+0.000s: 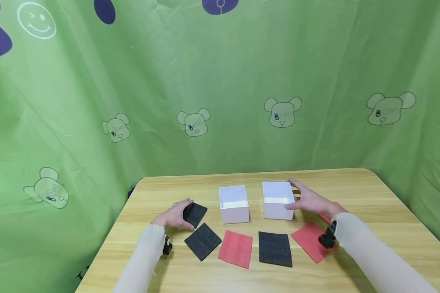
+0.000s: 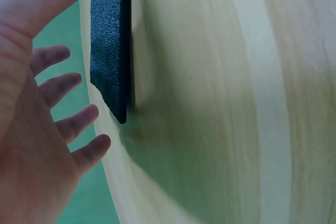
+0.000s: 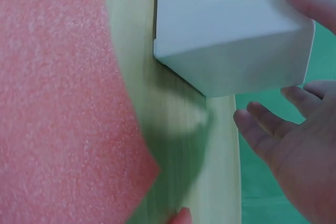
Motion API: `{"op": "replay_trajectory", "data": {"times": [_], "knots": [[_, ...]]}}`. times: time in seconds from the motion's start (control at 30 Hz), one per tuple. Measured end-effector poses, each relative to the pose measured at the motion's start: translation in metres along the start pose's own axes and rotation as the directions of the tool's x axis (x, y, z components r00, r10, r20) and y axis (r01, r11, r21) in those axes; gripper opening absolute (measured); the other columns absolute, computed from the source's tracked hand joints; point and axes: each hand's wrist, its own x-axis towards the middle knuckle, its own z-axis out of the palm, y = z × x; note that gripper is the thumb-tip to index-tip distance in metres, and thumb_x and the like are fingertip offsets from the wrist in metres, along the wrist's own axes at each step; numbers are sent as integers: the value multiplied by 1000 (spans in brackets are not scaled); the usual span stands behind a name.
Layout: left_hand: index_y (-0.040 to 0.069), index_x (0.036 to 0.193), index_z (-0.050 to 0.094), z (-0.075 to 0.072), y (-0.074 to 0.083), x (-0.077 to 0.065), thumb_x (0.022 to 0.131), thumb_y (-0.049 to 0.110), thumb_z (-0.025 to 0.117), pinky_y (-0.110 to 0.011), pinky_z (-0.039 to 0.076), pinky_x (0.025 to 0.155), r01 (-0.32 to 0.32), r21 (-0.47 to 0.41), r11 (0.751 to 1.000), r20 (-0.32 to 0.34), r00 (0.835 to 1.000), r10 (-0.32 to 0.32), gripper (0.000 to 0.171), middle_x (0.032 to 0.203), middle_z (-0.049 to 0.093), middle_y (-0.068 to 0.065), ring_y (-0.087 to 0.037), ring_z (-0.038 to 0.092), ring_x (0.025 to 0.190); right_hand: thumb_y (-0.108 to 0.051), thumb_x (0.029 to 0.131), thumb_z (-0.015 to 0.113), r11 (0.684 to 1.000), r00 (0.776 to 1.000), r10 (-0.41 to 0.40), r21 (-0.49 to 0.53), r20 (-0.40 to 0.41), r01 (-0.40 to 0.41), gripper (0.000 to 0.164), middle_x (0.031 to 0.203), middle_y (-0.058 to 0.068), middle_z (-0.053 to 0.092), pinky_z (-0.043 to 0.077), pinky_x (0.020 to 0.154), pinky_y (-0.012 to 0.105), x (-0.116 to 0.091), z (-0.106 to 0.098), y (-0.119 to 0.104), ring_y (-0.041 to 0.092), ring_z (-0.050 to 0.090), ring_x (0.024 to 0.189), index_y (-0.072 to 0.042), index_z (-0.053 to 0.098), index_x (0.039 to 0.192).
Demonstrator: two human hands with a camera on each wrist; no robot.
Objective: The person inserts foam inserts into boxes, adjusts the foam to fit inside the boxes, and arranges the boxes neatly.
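Note:
My left hand [image 1: 175, 214] holds a black foam square [image 1: 195, 214] at its left part, thumb by the near corner and fingers by the far one. In the left wrist view the thumb crosses that foam [image 2: 107, 35], while several other fingers hang off its far side. My right hand [image 1: 308, 200] spans the right white open-topped box [image 1: 278, 211]; the thumb presses on its front wall and the fingers reach its back edge. Lower fingers of the right hand [image 3: 304, 145] spread below the box [image 3: 236, 66] in the right wrist view. A second white box [image 1: 235, 215] stands to its left.
Along the front of the wooden table [image 1: 212, 280] lie a black square [image 1: 203, 241], a red one [image 1: 236, 249], another black [image 1: 275, 249] and a red [image 1: 312, 241] near the right wrist. Another red piece [image 1: 324, 218] shows partly under the right forearm. A green curtain [image 1: 234, 150] hangs behind.

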Motion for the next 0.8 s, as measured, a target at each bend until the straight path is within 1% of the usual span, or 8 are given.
{"op": "replay_trajectory", "data": {"times": [0.13,0.33,0.47,0.63,0.73,0.8], "knots": [[2,146,31,0,-2,4,69,28,85,-52,25,108,-14,1,1000,11,1000,14,98,151,23,-21,-40,24,135,-21,76,80,998,1000,6,59,15,-7,114,149,34,6,28,102,59,2,0,4,54,19,131,-1,-5,150],[2,146,32,2,-6,7,70,27,85,-51,25,108,-10,-1,1000,23,1000,10,96,152,24,-19,-39,24,136,-23,76,80,999,1000,-1,42,11,1,114,149,34,8,29,102,60,5,2,8,53,20,131,-1,-3,150],[5,145,34,4,-6,9,70,28,85,-50,28,107,4,17,1000,28,1000,-5,94,150,29,-18,-38,27,134,-23,75,80,999,1000,-1,40,1,1,113,148,34,10,30,102,59,5,3,8,53,22,130,-1,-2,150],[7,144,38,4,-6,10,67,32,86,-50,34,102,19,54,998,-5,1000,-18,93,144,39,-14,-36,34,129,-23,76,80,999,1000,-8,38,2,8,112,147,34,12,30,102,59,4,3,7,53,23,130,-1,-1,150],[9,143,40,5,-7,9,66,37,86,-51,37,99,40,85,996,-31,999,-37,94,141,41,-14,-35,36,126,-23,76,79,999,1000,-14,30,1,14,111,147,35,13,29,102,60,4,3,9,53,22,130,-1,-1,150],[11,143,40,5,-8,9,65,41,85,-51,38,98,68,103,992,-40,997,-64,95,141,40,-14,-35,36,125,-23,76,80,999,1000,-16,30,-3,16,111,147,35,13,29,102,60,5,2,9,53,22,130,-1,0,150]]}}
